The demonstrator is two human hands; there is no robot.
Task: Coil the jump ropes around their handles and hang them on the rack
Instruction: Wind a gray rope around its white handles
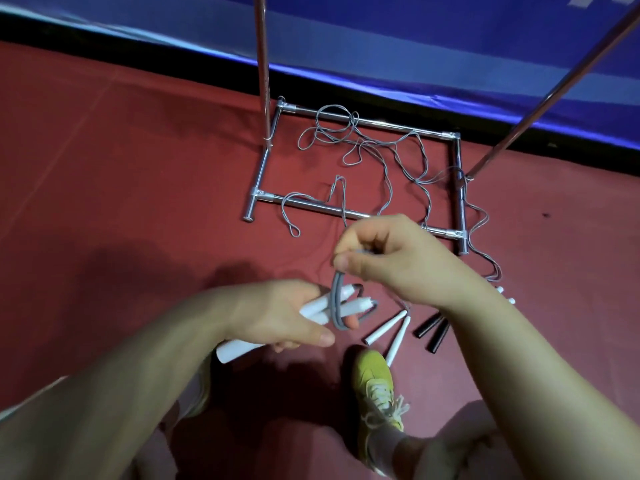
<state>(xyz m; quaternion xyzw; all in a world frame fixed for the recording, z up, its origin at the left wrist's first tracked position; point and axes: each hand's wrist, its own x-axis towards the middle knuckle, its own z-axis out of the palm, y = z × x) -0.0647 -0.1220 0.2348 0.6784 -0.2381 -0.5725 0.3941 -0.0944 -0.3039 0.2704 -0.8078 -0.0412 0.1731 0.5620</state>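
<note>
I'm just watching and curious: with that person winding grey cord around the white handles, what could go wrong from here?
1. The loose grey cord lies tangled across the chrome rack base; pulling may snag it or knot it.
2. The left hand grips two white handles with only one wrap; if the right hand slackens, the coil may slip off.
3. Spare white handles and black handles lie by the yellow shoe, possibly underfoot.

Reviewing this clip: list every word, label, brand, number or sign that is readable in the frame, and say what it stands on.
No text can be read in this frame.
Blue banner: white marks at the top right edge, cut off by the frame; unreadable.
White handles held in the left hand: no print visible.
Black handles on the floor: no print visible.
Yellow shoe: no brand mark visible.
</note>
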